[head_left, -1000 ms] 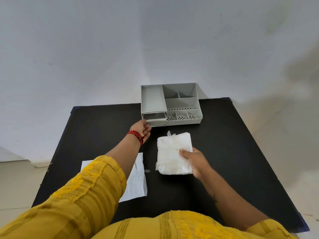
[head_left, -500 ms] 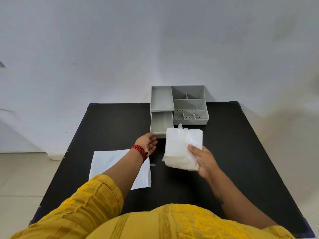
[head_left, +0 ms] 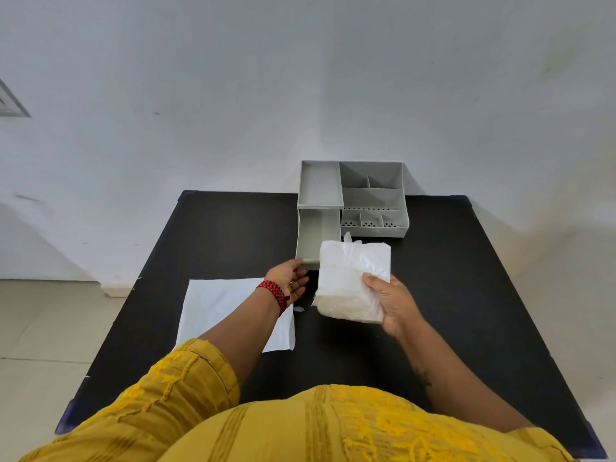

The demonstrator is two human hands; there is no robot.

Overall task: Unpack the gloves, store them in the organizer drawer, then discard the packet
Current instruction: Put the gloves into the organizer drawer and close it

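Grey plastic organizer's (head_left: 373,195) lower-left drawer (head_left: 315,238) now pulled fully out; earlier barely open. Left hand (head_left: 290,278), fingers loosely spread, at drawer's front edge. Right hand (head_left: 393,301) grips white folded glove stack (head_left: 350,281), now lifted off black table (head_left: 466,278). White flat empty packet (head_left: 216,305) unmoved under left forearm.

A white stack of gloves (head_left: 350,281) is held tilted above the table, just near the grey organizer's (head_left: 373,195) pulled-out drawer (head_left: 316,238); the flat white packet (head_left: 220,305) lies left.

Left hand (head_left: 289,277) open, right hand (head_left: 393,303) gripping
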